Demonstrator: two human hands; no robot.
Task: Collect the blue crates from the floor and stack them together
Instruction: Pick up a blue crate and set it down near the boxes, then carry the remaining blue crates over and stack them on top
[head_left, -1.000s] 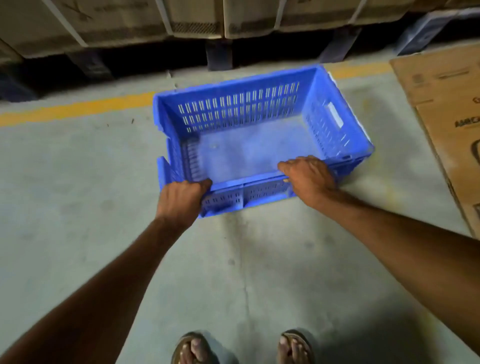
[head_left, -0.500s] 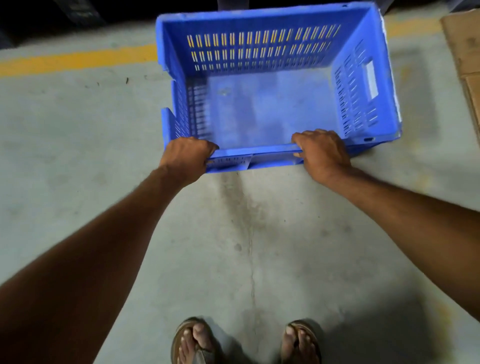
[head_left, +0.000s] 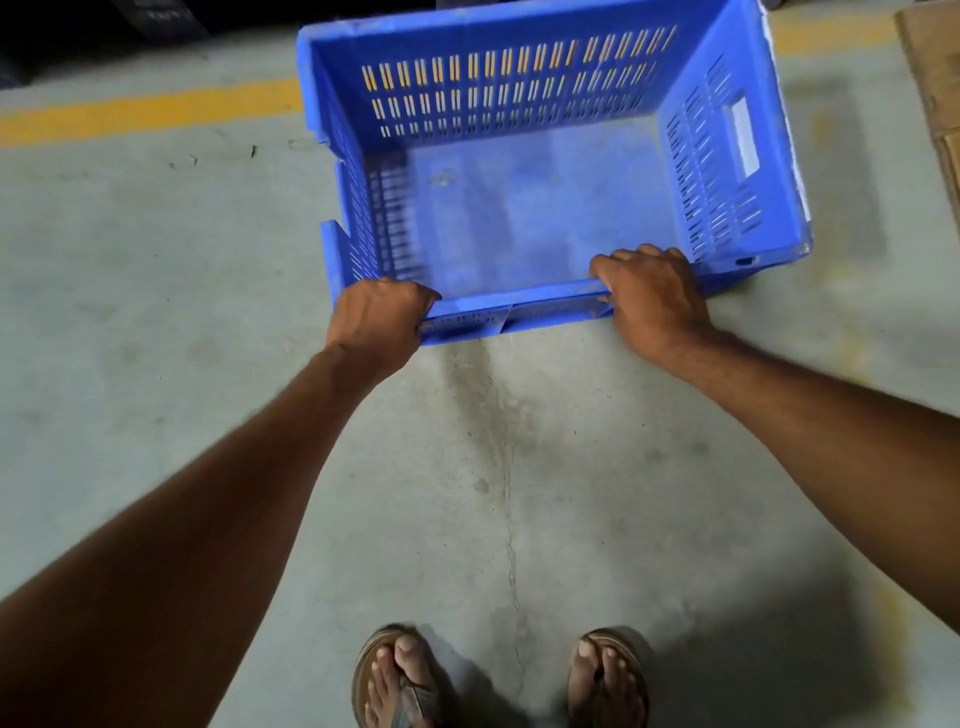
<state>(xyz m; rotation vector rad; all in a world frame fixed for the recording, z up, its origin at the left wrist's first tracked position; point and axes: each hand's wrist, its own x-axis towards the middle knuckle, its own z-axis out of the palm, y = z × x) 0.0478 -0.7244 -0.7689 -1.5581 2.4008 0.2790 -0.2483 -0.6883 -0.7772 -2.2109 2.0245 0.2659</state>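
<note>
Grey concrete floor (head_left: 156, 312) fills most of the view, with a hairline crack running from the near wall of the crate down between two sandalled feet (head_left: 400, 680) at the near edge. Open floor lies to the left and on the near side; a yellow painted line (head_left: 150, 111) crosses the far left, dark shadow lies beyond it, and a flat piece of cardboard (head_left: 935, 78) edges in at the far right. One blue crate (head_left: 519, 208) sits centre-far, with slotted side walls and a handle cut-out in its right wall; its floor is bare apart from dust and scuffs. Whether it rests on the concrete or is lifted off it cannot be told. Both hands are on the rim of its near long wall: the left hand (head_left: 382, 317) has its grip closed over the left end of that rim, fingers curled inside, and the right hand (head_left: 654, 296) has its grip wrapped over the same rim towards the right corner. Both arms reach forward from the near edge.
</note>
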